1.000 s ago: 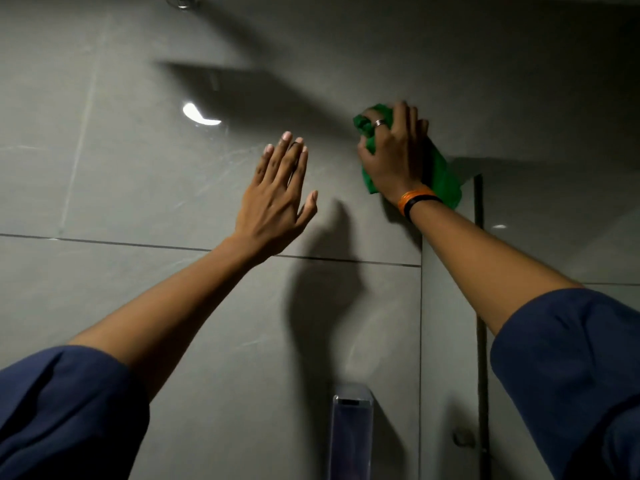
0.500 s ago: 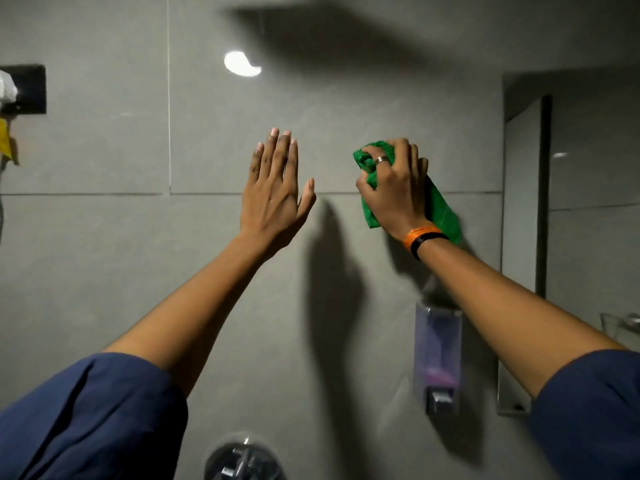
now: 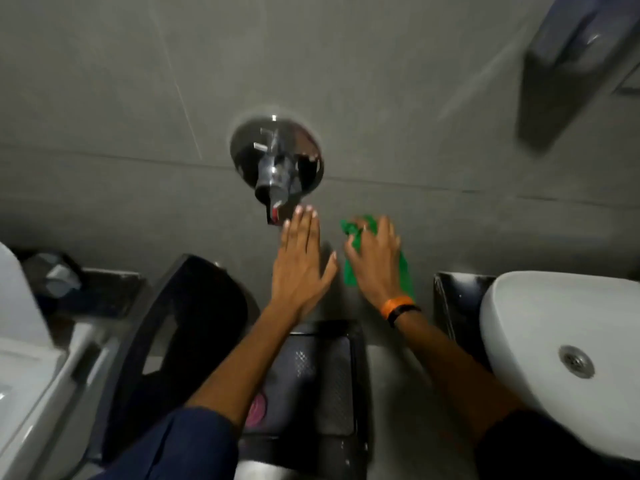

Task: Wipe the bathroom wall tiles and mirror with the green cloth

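The left hand [image 3: 300, 263] lies flat and spread on the wall tiles [image 3: 104, 188], holding nothing. The right hand [image 3: 375, 263] presses the green cloth [image 3: 351, 268] there, its long axis running up-down.

- Left hand [image 3: 300, 263]: open and flat, fingers together and extended, thumb spread toward the right; it lies just left of the green cloth [image 3: 353, 252].
- Right hand [image 3: 375, 261]: palm down, pressed on the green cloth, fingers spread over it.
- Both forearms are extended forward; the right wrist bears an orange and a black band.
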Tool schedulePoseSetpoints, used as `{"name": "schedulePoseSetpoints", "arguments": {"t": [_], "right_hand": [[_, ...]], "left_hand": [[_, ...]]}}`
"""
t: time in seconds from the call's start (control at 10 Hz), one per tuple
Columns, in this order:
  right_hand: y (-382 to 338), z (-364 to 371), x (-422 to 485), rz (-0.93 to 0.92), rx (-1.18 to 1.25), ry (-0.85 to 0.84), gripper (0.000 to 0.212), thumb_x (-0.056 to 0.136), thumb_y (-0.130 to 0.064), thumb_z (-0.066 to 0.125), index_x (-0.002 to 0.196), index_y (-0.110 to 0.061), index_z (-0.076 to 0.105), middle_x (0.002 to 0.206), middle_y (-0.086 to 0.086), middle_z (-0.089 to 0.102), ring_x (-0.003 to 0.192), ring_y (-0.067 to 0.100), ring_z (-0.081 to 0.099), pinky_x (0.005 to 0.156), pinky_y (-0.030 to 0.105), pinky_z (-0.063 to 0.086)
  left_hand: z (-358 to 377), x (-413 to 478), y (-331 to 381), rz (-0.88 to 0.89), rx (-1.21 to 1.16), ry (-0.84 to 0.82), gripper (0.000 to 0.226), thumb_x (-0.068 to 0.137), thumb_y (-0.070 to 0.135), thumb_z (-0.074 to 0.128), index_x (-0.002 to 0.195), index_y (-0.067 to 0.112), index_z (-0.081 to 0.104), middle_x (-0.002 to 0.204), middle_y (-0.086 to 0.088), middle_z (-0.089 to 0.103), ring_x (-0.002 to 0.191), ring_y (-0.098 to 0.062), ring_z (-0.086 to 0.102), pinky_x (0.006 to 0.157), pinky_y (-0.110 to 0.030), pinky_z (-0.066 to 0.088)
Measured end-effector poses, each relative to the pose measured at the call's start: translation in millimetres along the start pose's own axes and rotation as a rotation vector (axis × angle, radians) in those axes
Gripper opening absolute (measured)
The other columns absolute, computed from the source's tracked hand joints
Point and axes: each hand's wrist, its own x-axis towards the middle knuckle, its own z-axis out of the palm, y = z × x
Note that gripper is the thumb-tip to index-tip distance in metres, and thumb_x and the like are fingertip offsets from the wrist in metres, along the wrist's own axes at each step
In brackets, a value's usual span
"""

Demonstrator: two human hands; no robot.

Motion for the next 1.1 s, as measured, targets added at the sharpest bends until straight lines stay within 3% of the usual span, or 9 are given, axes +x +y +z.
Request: {"name": "schedulePoseSetpoints", "arguments": {"t": [0.1,0.2,0.3,0.4,0.5,0.6,0.7,1.0,1.1], "right_hand": [[35,110,-96,0.080,0.017,-0.229,0.029,0.081,-0.009,0.081,0.106,0.001,0.072,0.105,0.031,0.065,0.095,0.051,0.065,0.084,0.055,0.056],[52,166,-148,0.169,0.017,-0.451,0.031,0.089,-0.015,0.072,0.117,-0.003,0.069,0.123,0.029,0.060,0.114,0.050,0.060,0.096,0.057,0.051],[82,245,-207,0.267,0.001,-0.583,0.035,0.097,-0.028,0.060,0.129,-0.015,0.062,0.136,0.018,0.052,0.127,0.040,0.050,0.105,0.051,0.043],[95,285,-229,0.243,-0.010,-0.608,0.035,0.096,-0.033,0.061,0.127,-0.017,0.062,0.133,0.016,0.052,0.124,0.039,0.050,0.102,0.048,0.042],[119,337,-253,0.155,-0.106,-0.658,0.046,0.093,-0.038,0.062,0.136,-0.019,0.058,0.144,0.019,0.048,0.132,0.041,0.046,0.104,0.052,0.037],[134,359,-267,0.068,-0.208,-0.679,0.056,0.095,-0.045,0.053,0.146,-0.022,0.049,0.158,0.018,0.038,0.145,0.039,0.036,0.114,0.058,0.030],[149,374,-275,-0.001,-0.216,-0.589,0.060,0.095,-0.052,0.040,0.143,-0.017,0.052,0.163,0.018,0.032,0.151,0.038,0.029,0.120,0.063,0.024],[148,377,-272,0.012,-0.169,-0.603,0.067,0.093,-0.062,0.043,0.147,-0.023,0.045,0.164,0.015,0.030,0.153,0.036,0.024,0.121,0.063,0.022],[141,336,-258,0.031,-0.061,-0.551,0.077,0.091,-0.064,0.050,0.151,-0.017,0.040,0.166,0.017,0.028,0.155,0.034,0.022,0.121,0.060,0.027]], "left_hand": [[98,-100,-42,-0.133,0.000,-0.200,0.076,0.101,0.039,0.049,0.159,-0.004,0.027,0.170,-0.020,0.023,0.159,-0.036,0.018,0.131,-0.046,0.011],[147,-160,-66,-0.208,0.032,-0.334,0.076,0.101,0.045,0.037,0.161,-0.001,0.025,0.171,-0.018,0.018,0.160,-0.033,0.014,0.131,-0.040,0.001],[212,-228,-106,-0.294,0.060,-0.486,0.083,0.098,0.054,0.018,0.164,0.005,0.011,0.173,-0.015,0.004,0.160,-0.025,-0.006,0.127,-0.029,-0.019],[247,-252,-124,-0.286,0.083,-0.549,0.083,0.099,0.055,0.014,0.164,0.005,0.007,0.174,-0.015,0.003,0.160,-0.023,-0.009,0.127,-0.030,-0.020],[291,-272,-137,-0.241,0.065,-0.582,0.076,0.104,0.047,0.031,0.162,0.000,0.018,0.172,-0.019,0.015,0.161,-0.029,0.003,0.131,-0.039,-0.007],[315,-283,-140,-0.211,0.046,-0.573,0.072,0.105,0.041,0.039,0.161,-0.001,0.023,0.171,-0.020,0.020,0.161,-0.033,0.009,0.132,-0.044,0.001],[341,-295,-145,-0.239,0.020,-0.526,0.068,0.106,0.036,0.035,0.161,-0.002,0.023,0.171,-0.020,0.021,0.161,-0.032,0.013,0.132,-0.044,0.004],[349,-300,-156,-0.240,0.024,-0.545,0.066,0.108,0.034,0.024,0.162,-0.003,0.019,0.173,-0.018,0.014,0.161,-0.030,0.009,0.132,-0.045,0.005],[309,-284,-139,-0.265,-0.041,-0.474,0.066,0.105,0.032,0.026,0.162,-0.001,0.020,0.173,-0.016,0.016,0.161,-0.028,0.009,0.132,-0.047,0.010]]}}
